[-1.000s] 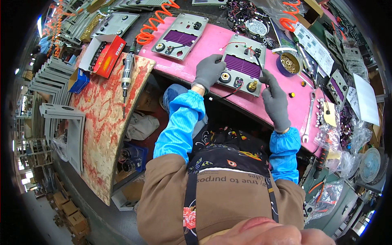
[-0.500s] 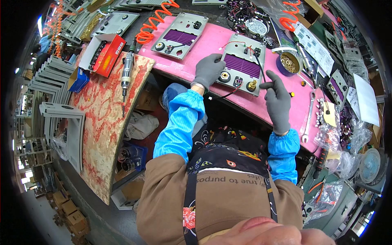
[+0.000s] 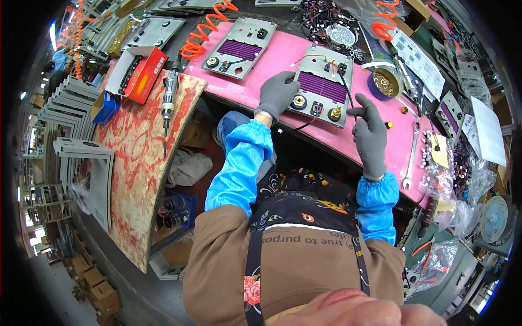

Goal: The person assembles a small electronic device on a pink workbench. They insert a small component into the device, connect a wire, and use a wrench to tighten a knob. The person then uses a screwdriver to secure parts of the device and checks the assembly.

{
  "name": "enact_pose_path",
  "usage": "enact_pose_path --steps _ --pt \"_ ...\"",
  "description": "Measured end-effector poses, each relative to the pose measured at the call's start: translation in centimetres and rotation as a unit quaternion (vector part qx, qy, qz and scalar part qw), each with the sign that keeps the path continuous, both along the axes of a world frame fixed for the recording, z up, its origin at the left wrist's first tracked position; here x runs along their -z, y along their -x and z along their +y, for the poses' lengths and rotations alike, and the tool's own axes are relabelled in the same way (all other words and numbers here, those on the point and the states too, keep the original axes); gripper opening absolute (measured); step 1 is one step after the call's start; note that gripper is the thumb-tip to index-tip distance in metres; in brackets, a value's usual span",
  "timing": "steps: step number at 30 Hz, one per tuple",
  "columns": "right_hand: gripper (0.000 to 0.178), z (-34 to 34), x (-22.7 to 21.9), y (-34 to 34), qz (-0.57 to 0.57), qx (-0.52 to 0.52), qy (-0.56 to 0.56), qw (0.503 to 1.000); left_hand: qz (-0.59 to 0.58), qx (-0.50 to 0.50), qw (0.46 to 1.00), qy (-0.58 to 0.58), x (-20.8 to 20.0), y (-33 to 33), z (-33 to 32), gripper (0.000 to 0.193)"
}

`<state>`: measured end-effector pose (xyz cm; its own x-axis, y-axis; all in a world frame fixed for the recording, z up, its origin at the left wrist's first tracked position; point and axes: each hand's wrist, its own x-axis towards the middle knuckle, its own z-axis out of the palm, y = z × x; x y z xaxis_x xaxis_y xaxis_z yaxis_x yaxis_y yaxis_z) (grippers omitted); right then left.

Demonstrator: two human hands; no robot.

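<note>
A grey metal panel point(image 3: 346, 79) with a purple slatted grille point(image 3: 322, 88) lies on the pink work surface before me. My left hand point(image 3: 278, 95), in a grey glove, has its fingers curled round the panel's left edge. Just off the lower right corner, my gloved right hand point(image 3: 370, 136) has its index finger and thumb spread apart, close to a black cable point(image 3: 346, 86). Near that hand, a brass fitting point(image 3: 335, 113) stands on the panel. A round brass-centred socket point(image 3: 299, 101) sits at the lower left. A loose wire with a white plug hangs over the front edge.
A second panel point(image 3: 251, 33) lies to the far left. At the right are a bowl of brass nuts point(image 3: 384, 85), a spanner point(image 3: 410, 157) and a power screwdriver point(image 3: 405, 73). Another screwdriver point(image 3: 169, 95) and a red box point(image 3: 142, 76) rest on the worn board.
My right hand's fingers have shifted very slightly near the cable. The left hand and the panel stay where they were.
</note>
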<state>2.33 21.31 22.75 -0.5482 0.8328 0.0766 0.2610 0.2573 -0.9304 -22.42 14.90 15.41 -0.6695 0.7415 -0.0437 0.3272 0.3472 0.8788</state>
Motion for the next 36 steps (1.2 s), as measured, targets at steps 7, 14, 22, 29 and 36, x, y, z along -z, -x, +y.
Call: enact_pose_path --steps 7,14,22,29,36 --pt "0.055 0.0 0.1 -0.1 -0.005 -0.008 0.004 1.0 0.008 -0.002 1.0 0.01 0.0 0.0 0.0 0.039" --pt "0.055 -0.5 -0.2 0.0 -0.019 -0.024 0.004 1.0 -0.001 0.018 1.0 0.021 -1.9 -0.6 -0.8 0.042" --pt "0.053 -0.2 0.4 0.3 -0.035 -0.023 -0.018 0.999 0.027 0.01 1.0 0.008 -0.4 -0.1 -0.5 0.043" --pt "0.054 -0.2 1.6 0.7 -0.054 -0.007 -0.105 0.993 0.038 0.006 0.999 0.0 -0.9 -0.5 -0.2 0.041" --pt "0.055 -1.0 -0.6 1.0 -0.117 -0.003 -0.117 0.986 0.029 0.008 1.0 -0.004 -0.9 -0.5 -0.6 0.037"
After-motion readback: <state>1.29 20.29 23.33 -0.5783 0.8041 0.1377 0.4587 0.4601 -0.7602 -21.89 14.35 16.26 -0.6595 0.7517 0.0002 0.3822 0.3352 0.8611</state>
